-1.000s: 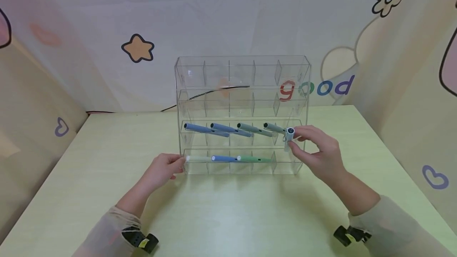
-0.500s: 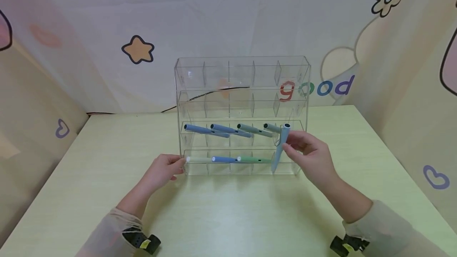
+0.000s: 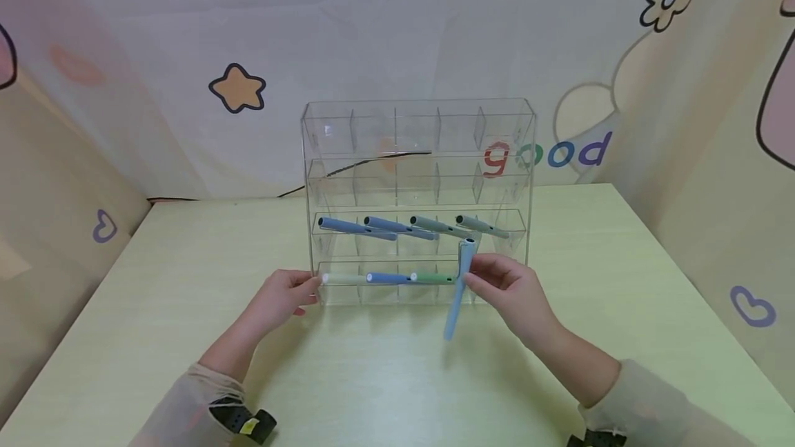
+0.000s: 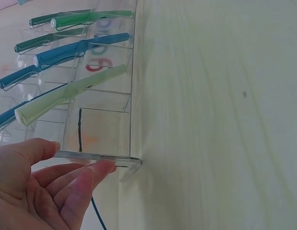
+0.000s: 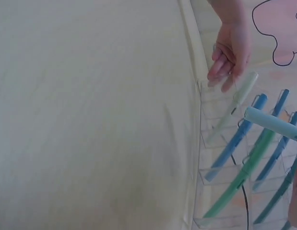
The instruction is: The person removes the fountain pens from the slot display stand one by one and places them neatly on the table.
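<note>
A clear acrylic rack (image 3: 416,100) with tiers of compartments stands upright on the table. My left hand (image 3: 287,295) pinches its lower left side panel (image 4: 98,156) between thumb and fingers. In front of the bottom tier, my right hand (image 3: 512,292) holds a light blue pen (image 3: 458,295) between thumb and fingers, cap end up and tip slanting down left. The bottom tier carries a pale green pen (image 3: 344,279), a blue pen (image 3: 388,278) and a green pen (image 3: 431,278). Only a bit of the right hand shows in the right wrist view, beside the light blue pen (image 5: 273,124).
One tier up lie two blue pens (image 3: 348,225) and two grey-green pens (image 3: 481,225). A printed cloth (image 3: 373,40) hangs right behind the rack and along both sides. Pale tabletop (image 3: 373,385) extends in front of the rack.
The right hand has moved down and left with the light blue pen, from the rack's right end. The pen has swung from pointing end-on to hanging steeply. The left hand has stayed put.
</note>
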`<state>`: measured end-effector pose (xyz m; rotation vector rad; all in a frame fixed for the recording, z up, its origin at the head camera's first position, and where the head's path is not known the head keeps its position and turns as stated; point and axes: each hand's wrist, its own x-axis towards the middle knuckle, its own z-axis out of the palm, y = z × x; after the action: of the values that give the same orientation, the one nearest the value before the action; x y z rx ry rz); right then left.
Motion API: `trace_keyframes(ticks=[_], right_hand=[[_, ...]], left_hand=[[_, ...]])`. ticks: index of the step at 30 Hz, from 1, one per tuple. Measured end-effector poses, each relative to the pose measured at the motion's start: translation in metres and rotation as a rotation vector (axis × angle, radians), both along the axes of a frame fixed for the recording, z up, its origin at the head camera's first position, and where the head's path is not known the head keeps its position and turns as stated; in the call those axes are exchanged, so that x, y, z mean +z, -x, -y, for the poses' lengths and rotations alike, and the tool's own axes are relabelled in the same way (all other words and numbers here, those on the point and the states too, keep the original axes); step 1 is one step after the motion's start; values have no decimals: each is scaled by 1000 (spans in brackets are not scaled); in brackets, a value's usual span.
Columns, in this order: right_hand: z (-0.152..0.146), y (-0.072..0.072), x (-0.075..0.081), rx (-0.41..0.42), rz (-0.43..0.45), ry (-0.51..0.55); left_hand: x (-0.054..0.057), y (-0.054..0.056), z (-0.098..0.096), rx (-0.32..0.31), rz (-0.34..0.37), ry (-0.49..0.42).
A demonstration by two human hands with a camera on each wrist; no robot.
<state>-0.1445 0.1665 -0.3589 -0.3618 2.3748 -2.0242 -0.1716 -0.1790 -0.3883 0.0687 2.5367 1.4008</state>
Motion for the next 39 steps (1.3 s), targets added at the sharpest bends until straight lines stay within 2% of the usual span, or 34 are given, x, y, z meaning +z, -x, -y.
trace_keyframes(ticks=[7, 14, 20, 24, 30, 39], right_hand=[[14, -9, -12, 78, 95, 54], [32, -13, -27, 178, 194, 62], [44, -14, -38, 219, 236, 63], [51, -15, -41, 248, 295, 77], [63, -16, -48, 258, 371, 72], [81, -16, -59, 213, 469, 40]], left_hand=[[-2, 1, -2, 9, -6, 5], [2, 0, -3, 18, -9, 5], [2, 0, -3, 7, -4, 1], [3, -1, -4, 8, 5, -3], [4, -3, -4, 8, 9, 0], [1, -1, -2, -6, 1, 4]])
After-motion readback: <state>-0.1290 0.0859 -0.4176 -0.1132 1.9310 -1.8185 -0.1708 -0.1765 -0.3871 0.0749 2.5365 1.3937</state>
